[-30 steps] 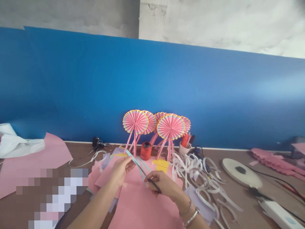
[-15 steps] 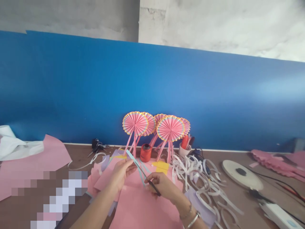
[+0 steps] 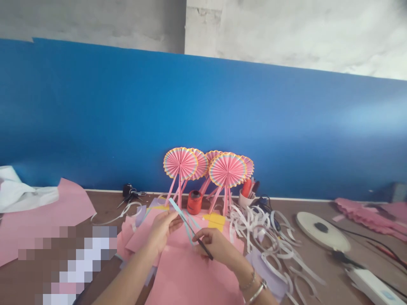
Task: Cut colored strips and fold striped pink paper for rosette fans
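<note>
My left hand point(image 3: 160, 231) is closed, its thumb and fingers pinching a narrow light blue paper strip point(image 3: 174, 205) that slants up and away. In my right hand point(image 3: 214, 246), a slim dark tool point(image 3: 204, 248) is gripped, its thin end lying along the strip; its exact kind is hard to make out. The strip's other part point(image 3: 188, 234) bends down toward the right fingers. Under both hands lies a sheet of pink paper point(image 3: 193, 275). Beyond them stand several pleated pink paper rosettes point(image 3: 180, 163) with paper legs, and a red roll-shaped object point(image 3: 194, 203).
Curled white paper strips point(image 3: 273, 241) heap up to the right. Further right lie a round cream-coloured disc point(image 3: 322, 231) with a cable and a white box point(image 3: 372, 286). A cup of tools point(image 3: 246, 199) and keys point(image 3: 132, 194) sit near the blue partition point(image 3: 127, 114).
Almost nothing differs. The view has tilted down or shifted very slightly, and both hands keep the same hold on the strip and the dark tool.
</note>
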The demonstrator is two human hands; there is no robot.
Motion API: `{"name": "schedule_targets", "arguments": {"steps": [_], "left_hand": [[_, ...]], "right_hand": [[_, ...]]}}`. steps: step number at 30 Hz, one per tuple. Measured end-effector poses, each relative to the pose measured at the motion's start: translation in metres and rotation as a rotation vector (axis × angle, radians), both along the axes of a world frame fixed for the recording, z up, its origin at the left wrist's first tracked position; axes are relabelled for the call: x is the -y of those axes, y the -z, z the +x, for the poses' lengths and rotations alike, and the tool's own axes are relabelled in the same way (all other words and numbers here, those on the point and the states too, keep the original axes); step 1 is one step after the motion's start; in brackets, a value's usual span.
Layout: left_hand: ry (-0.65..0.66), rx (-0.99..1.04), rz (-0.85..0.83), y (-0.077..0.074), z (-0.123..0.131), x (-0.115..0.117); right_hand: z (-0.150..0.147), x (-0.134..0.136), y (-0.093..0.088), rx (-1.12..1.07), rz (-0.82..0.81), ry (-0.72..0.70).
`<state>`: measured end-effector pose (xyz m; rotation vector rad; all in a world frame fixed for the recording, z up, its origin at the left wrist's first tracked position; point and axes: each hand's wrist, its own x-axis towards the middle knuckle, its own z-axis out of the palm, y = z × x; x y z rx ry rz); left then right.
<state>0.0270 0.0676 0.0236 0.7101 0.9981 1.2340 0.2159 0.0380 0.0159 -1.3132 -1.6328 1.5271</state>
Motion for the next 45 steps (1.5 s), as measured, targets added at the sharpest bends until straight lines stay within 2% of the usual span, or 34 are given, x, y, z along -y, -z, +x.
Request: {"name": "schedule_targets", "arguments": {"steps": [10, 15, 29, 38, 45], "left_hand": [[0.083, 0.01, 0.022, 0.006, 0.007, 0.004], [0.069, 0.017, 0.022, 0.011, 0.008, 0.004], [0.076, 0.012, 0.038, 0.01, 0.008, 0.004], [0.138, -0.01, 0.017, 0.009, 0.011, 0.007], [0.139, -0.005, -0.008, 0.003, 0.011, 0.01]], "right_hand": [[-0.003, 0.0, 0.001, -0.052, -0.003, 0.012], [-0.003, 0.0, 0.003, -0.054, 0.012, 0.021], [-0.004, 0.001, 0.0, -0.033, 0.004, 0.021], [-0.005, 0.001, 0.0, -0.058, 0.0, 0.031], [-0.005, 0.0, -0.001, -0.032, 0.005, 0.05]]}}
